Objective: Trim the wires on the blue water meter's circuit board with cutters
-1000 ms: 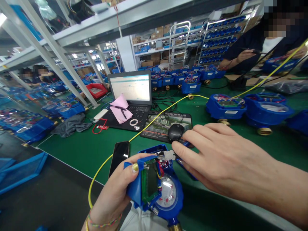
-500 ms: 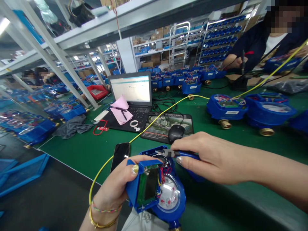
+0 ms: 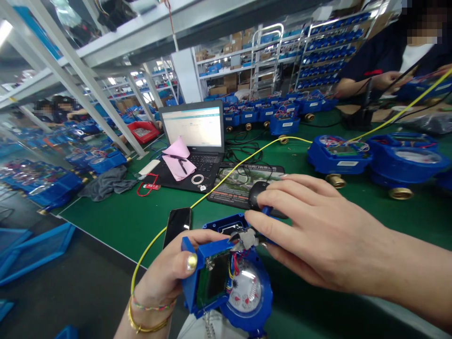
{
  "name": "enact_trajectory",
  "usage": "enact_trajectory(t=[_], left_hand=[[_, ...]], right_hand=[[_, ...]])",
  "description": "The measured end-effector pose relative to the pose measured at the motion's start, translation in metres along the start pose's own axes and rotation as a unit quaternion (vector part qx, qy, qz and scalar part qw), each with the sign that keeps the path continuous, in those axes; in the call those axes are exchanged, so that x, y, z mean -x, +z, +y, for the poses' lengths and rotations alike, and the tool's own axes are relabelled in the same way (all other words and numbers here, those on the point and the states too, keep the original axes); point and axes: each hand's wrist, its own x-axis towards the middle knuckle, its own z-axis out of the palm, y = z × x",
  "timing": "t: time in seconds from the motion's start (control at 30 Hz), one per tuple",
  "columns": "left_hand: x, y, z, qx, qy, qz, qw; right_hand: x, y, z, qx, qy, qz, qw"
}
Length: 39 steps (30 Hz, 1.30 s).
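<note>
My left hand [image 3: 164,270] grips a blue display housing [image 3: 189,287] with a green circuit board and dark screen facing me. Colored wires [image 3: 233,269] run between it and the blue water meter [image 3: 266,282], whose round dial shows beneath. My right hand [image 3: 328,235] has its fingers around the blue handles of a pair of cutting pliers [image 3: 249,239], and the lower handle is mostly hidden by the hand. The metal jaws lie over the meter's open compartment [image 3: 221,222], at the housing's upper edge. Whether a wire is between the jaws, I cannot tell.
Ahead stand a laptop [image 3: 196,127], a mouse [image 3: 257,194] on a printed pad, and a phone [image 3: 177,223]. A yellow cable [image 3: 243,162] crosses the green bench. More water meters [image 3: 339,157] line the right and back. A co-worker [image 3: 381,61] sits at the far right.
My right hand has turned, its fingers now straighter and spread over the pliers. The jaws have dropped slightly toward the housing. The co-worker's hand at the right has shifted.
</note>
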Motion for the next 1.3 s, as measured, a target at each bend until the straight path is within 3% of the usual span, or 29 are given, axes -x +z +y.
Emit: enact_trajectory(t=[0.4, 0.67, 0.97, 1.1, 1.3], left_hand=[[-0.004, -0.001, 0.002, -0.021, -0.009, 0.007, 1.0], [-0.001, 0.004, -0.001, 0.001, 0.017, 0.037, 0.999], [-0.001, 0.002, -0.004, -0.01, 0.019, 0.032, 0.999], [-0.001, 0.0, -0.003, 0.006, 0.016, 0.017, 1.0], [-0.002, 0.0, -0.002, 0.003, 0.012, 0.016, 1.0]], right_hand=[[-0.003, -0.002, 0.006, 0.016, -0.033, -0.02, 0.999], [-0.002, 0.006, 0.007, -0.051, -0.033, -0.016, 0.998], [0.004, 0.02, 0.011, -0.17, 0.01, -0.078, 0.982], [0.004, 0.02, 0.013, -0.172, 0.018, -0.04, 0.984], [-0.002, 0.012, 0.009, -0.084, -0.029, -0.001, 0.996]])
